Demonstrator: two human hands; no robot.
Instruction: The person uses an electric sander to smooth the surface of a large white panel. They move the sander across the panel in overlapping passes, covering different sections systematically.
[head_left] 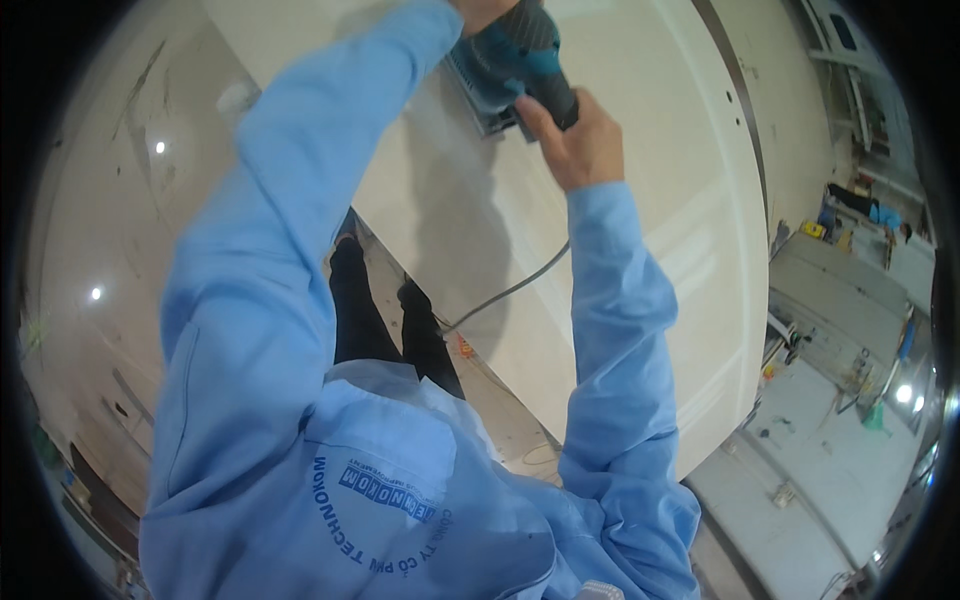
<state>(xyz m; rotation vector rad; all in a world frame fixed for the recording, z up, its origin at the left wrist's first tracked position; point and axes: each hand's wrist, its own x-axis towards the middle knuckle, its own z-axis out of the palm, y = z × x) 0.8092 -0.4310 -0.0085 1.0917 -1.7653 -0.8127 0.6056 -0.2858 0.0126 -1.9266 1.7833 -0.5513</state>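
White door panel (640, 200) fills the workshop view; on it sits a teal electric sander (515, 60). Right hand (575, 140) wraps its rear grip; left hand (485, 12) clasps its top, fingers hidden.

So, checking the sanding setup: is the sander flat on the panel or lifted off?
Flat: the sander has its base pad against the white panel.

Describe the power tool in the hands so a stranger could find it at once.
Start at the large cream panel filling the upper middle. At its top, both hands press a teal and black sander flat on it. It alone trails a grey cord.
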